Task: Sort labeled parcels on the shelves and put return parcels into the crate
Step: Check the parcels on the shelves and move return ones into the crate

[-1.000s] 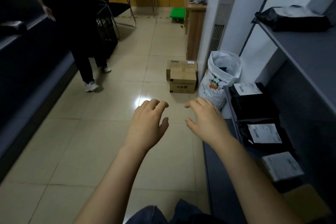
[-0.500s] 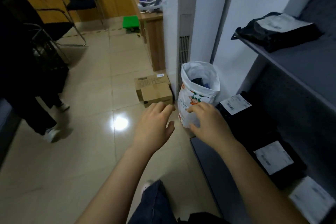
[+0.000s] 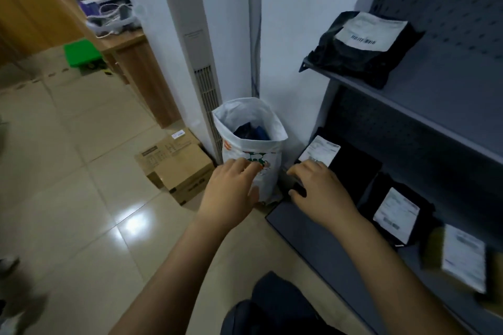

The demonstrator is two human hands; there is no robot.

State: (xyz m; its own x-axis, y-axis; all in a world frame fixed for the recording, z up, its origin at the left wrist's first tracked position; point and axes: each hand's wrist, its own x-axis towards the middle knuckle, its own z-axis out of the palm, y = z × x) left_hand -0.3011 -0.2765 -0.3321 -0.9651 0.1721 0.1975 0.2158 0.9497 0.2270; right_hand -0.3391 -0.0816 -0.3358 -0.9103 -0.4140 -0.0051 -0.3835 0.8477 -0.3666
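Black plastic parcels with white labels lie along the lower shelf (image 3: 313, 231): the far parcel (image 3: 356, 168) at the end by the wall, a second parcel (image 3: 381, 190) nearer, and a blurred brownish parcel (image 3: 434, 247) nearest; another black parcel, the upper parcel (image 3: 359, 60), sits on the upper shelf (image 3: 435, 95); the right hand (image 3: 321, 193) hovers at the far parcel's near corner, fingers loosely spread and grasping nothing, contact unclear; the left hand (image 3: 231, 190) is likewise released, fingers relaxed, in front of the white printed sack (image 3: 253, 117); the sack stands open on the tiled floor (image 3: 68, 171) just beside the shelf end; cardboard boxes (image 3: 179, 163) sit stacked to its left; a wooden desk (image 3: 133, 57) stands beyond.
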